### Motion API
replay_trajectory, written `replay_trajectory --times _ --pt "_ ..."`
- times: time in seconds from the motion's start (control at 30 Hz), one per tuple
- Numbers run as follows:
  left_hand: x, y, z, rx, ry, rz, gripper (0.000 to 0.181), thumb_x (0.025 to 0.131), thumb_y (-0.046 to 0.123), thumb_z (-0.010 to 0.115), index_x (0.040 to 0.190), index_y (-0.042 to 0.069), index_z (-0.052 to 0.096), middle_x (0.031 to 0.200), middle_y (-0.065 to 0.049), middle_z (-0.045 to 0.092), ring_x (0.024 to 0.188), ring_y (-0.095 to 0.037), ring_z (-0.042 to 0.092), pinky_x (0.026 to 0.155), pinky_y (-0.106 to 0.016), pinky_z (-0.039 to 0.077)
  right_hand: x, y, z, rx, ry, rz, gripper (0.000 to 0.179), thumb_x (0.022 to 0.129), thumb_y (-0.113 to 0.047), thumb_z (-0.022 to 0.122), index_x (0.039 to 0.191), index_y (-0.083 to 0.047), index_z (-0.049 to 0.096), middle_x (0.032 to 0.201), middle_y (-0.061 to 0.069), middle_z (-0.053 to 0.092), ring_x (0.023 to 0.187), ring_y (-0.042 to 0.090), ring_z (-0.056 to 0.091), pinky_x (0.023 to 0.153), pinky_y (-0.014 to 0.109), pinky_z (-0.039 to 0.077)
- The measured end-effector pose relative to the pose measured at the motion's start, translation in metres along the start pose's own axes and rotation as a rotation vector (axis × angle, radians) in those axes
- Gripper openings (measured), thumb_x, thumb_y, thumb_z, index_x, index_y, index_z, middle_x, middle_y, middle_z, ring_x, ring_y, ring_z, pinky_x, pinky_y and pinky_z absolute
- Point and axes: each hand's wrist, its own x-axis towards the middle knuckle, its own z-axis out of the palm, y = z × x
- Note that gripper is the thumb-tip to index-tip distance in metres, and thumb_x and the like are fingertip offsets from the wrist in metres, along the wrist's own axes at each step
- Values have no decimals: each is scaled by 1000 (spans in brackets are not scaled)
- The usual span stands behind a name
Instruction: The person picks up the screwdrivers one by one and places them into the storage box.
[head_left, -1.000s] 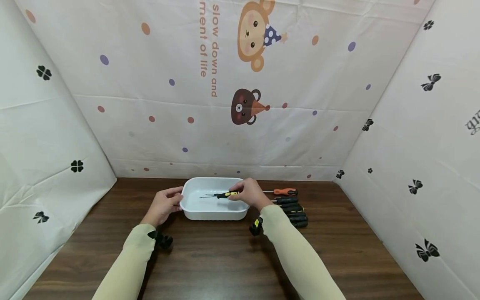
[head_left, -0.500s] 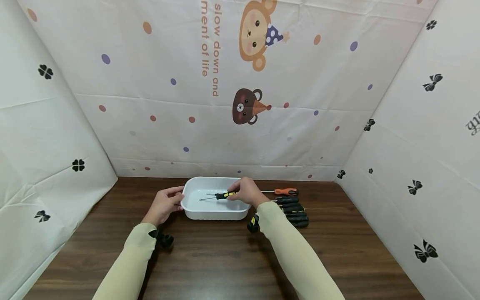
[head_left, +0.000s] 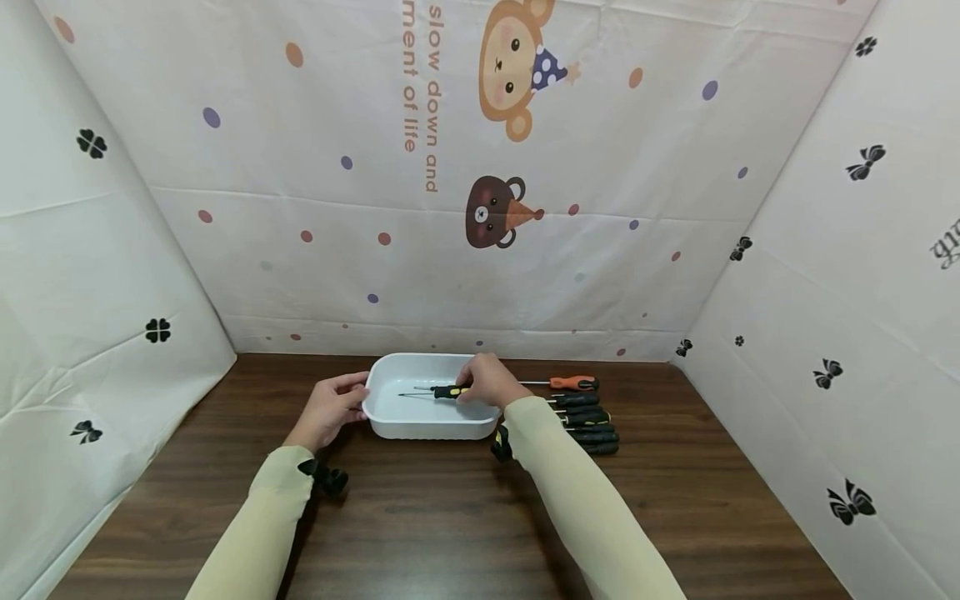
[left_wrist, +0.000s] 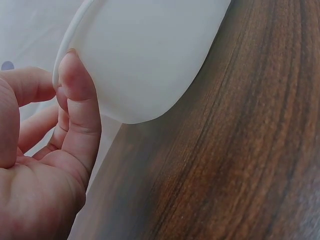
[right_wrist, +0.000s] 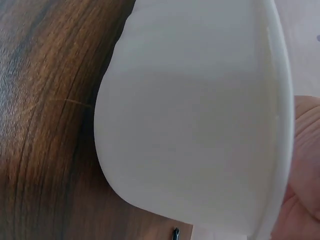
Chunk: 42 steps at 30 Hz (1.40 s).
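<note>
A white plastic tray [head_left: 431, 429] stands near the back of the table. My left hand [head_left: 327, 410] holds its left end, and in the left wrist view the thumb [left_wrist: 80, 95] lies against the outer wall by the rim. Over the tray's right end reaches my right hand [head_left: 491, 381], its fingers at the handle of a black and yellow screwdriver [head_left: 450, 392] inside. Two thin shaft-like lines point left from there; whether a second screwdriver lies beneath cannot be told. The tray's wall [right_wrist: 185, 115] hides most of the right hand in the right wrist view.
Right of the tray lie an orange-handled screwdriver [head_left: 573, 383] and several black-handled screwdrivers [head_left: 588, 419], partly behind the right forearm. A patterned white cloth [head_left: 337, 275] rises behind the brown table [head_left: 420, 517] and along both sides.
My right hand has shifted slightly left and lower into the tray, and the screwdriver's shaft now lies more level. The left hand keeps its place on the tray.
</note>
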Motion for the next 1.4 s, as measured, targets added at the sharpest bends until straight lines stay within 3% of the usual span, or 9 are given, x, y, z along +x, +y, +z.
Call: replay_trajectory --times 0.33,0.4,0.7,0.87,1.23,1.4 --pt "-1 4 0 -7 -4 -13 50 100 5 61 148 -5 49 106 -11 66 66 -10 63 63 -25 61 4 0 5 -95 3 -12 21 81 -13 88 102 -13 82 108 1 76 109 20 62 95 36 56" --pt "4 -2 -1 -5 1 -6 51 100 6 62 148 -3 49 105 -10 66 66 -10 63 62 -24 61 5 0 6 -110 0 -14 21 81 -14 88 102 -13 82 109 1 76 111 21 61 97 36 55" --pt "4 -3 -1 -5 4 1 50 101 7 62 148 -3 49 105 -9 65 67 -10 63 62 -24 61 7 -1 9 -111 1 -6 20 80 -12 89 99 -11 83 106 1 76 108 21 60 92 36 57" --pt "3 -3 -1 6 7 9 50 100 6 62 148 -3 50 104 -9 65 67 -9 63 63 -23 61 6 -4 9 -121 -5 -8 18 79 -12 89 97 -10 82 111 2 76 111 23 60 96 38 56" --pt "1 -3 1 16 13 24 48 100 5 61 147 -4 51 104 -10 65 66 -8 63 63 -23 60 5 -7 11 -181 10 -2 17 77 -14 91 91 -10 82 100 0 77 103 19 60 108 39 49" --pt "1 -3 1 9 17 22 48 100 5 61 146 -4 51 102 -8 66 66 -8 63 63 -23 60 6 -6 12 -207 5 -15 15 76 -14 91 87 -10 82 92 -2 76 86 14 60 94 34 54"
